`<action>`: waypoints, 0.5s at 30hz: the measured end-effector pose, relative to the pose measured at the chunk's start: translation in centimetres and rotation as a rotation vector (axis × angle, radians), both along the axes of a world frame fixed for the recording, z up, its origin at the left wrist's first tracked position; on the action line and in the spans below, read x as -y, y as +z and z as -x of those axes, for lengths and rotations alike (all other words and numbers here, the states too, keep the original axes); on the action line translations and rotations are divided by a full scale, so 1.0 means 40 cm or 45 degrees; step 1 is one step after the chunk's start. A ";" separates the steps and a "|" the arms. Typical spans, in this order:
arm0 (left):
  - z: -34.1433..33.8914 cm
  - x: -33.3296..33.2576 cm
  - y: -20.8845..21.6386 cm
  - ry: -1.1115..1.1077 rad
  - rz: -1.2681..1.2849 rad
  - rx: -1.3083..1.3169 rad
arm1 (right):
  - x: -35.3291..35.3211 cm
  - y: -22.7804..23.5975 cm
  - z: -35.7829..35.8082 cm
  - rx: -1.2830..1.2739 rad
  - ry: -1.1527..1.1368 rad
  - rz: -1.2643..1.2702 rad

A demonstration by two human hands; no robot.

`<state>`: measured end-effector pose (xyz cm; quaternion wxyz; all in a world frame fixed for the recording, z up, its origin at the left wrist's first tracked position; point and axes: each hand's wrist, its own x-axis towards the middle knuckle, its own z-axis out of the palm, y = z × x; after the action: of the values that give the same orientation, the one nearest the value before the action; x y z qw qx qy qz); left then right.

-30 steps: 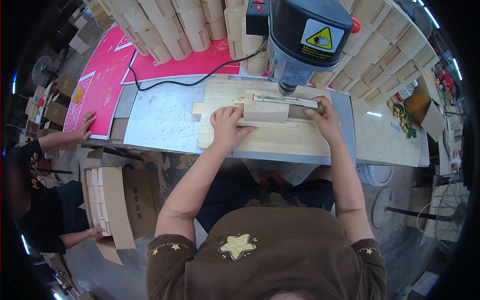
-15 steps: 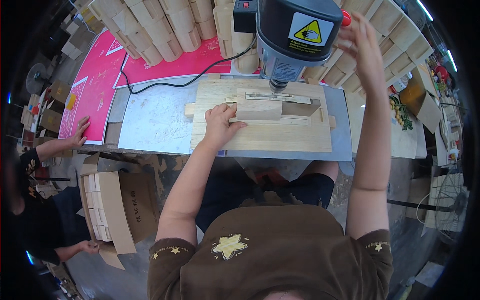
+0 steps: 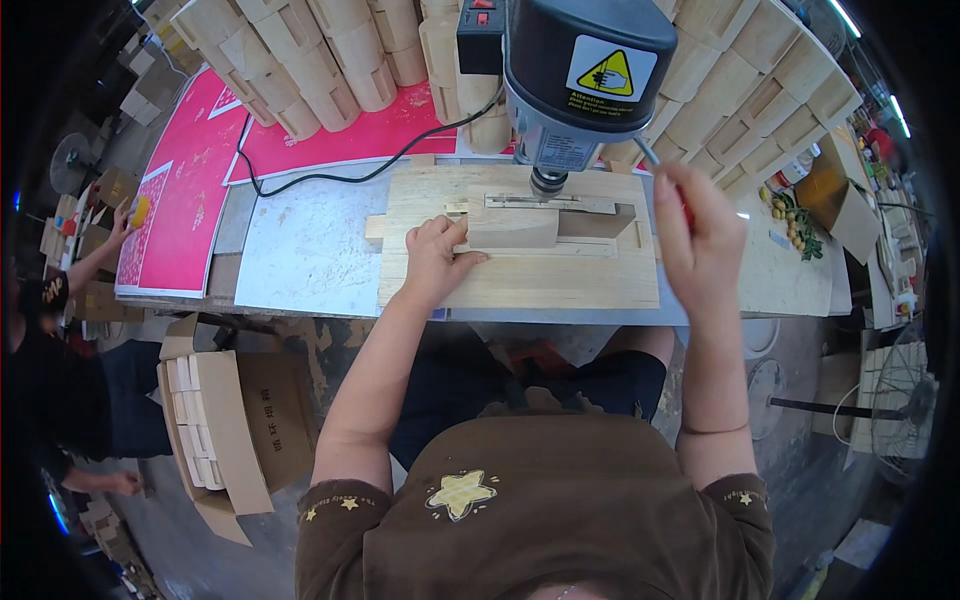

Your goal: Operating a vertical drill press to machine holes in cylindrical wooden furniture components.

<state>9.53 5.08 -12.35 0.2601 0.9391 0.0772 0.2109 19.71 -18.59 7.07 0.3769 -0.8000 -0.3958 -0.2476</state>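
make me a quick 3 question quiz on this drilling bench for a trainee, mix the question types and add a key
1. Multiple choice: what is the right hand closed around?
a) the black cable
b) the drill press lever
c) the cardboard box

2. True or false: the left hand is at the left end of the wooden block.

3. Short answer: what colour is the sheet under the stacked wooden pieces on the left?

Key: 1. b; 2. true; 3. pink
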 end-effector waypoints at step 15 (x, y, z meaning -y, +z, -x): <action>-0.002 -0.004 -0.012 -0.004 0.012 -0.011 | -0.012 -0.187 -0.034 0.155 0.157 -0.246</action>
<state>9.62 5.25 -12.81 0.2647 0.9388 0.0779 0.2061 21.08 -18.10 -0.40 0.4419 -0.7175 -0.4408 -0.3091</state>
